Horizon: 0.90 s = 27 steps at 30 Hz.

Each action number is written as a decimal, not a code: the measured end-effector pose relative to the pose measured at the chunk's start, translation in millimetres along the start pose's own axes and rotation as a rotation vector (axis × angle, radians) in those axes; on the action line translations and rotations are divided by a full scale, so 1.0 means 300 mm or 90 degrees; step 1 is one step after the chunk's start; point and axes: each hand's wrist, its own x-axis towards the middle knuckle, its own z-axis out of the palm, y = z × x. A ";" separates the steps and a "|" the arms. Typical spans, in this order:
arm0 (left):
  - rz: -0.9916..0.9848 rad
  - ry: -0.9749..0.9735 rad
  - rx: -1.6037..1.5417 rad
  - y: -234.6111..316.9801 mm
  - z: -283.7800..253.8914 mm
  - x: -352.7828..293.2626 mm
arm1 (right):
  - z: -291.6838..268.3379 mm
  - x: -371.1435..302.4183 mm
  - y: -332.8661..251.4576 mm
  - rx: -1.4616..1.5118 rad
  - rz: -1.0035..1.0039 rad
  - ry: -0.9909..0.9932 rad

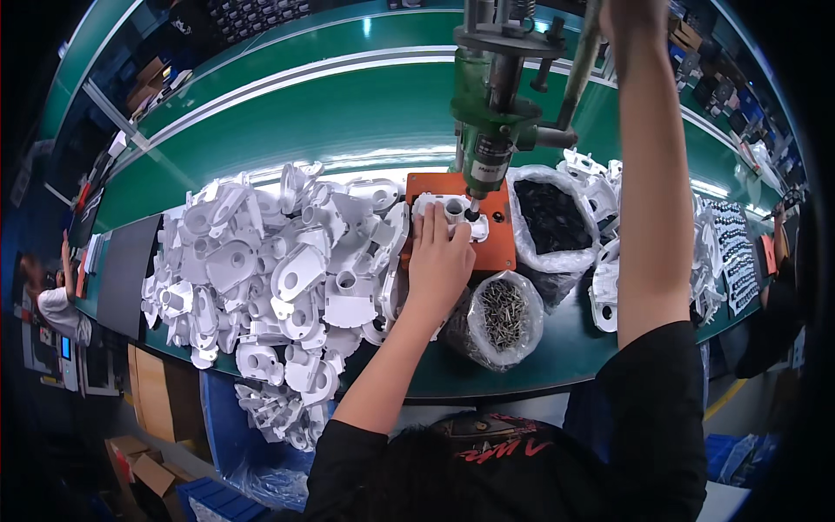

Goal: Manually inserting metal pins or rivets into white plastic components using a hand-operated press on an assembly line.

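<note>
My left hand (442,252) holds a white plastic part (453,210) down on an orange fixture block (496,254), fingers over its near side. The tip of a green bench press (484,143) meets the part beside my fingertips. Raised high at the top edge, my right hand (635,13) is closed at the upper end of the press lever (581,70); its fingers are partly cut off by the frame. To the left lies a big heap of similar white plastic parts (230,261).
Right of the fixture stand a clear bag of black pieces (557,213) and a bag of metal screws or pins (504,317). More white parts (604,287) lie beyond my right arm. A blue bin (228,426) with parts is below the bench's left edge. Other people work at both sides.
</note>
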 end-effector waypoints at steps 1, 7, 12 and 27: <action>-0.004 -0.009 -0.002 0.002 -0.005 0.000 | 0.048 -0.043 0.010 -0.276 -0.247 0.145; 0.008 -0.006 -0.005 0.016 0.003 0.009 | -0.153 -0.250 -0.205 -0.020 -0.064 -0.593; 0.011 -0.014 0.002 0.010 0.005 0.003 | -0.104 -0.493 -0.158 -0.159 0.213 -0.892; -0.006 -0.031 0.032 -0.002 -0.007 -0.002 | -0.019 -0.605 -0.123 -0.753 0.176 -1.091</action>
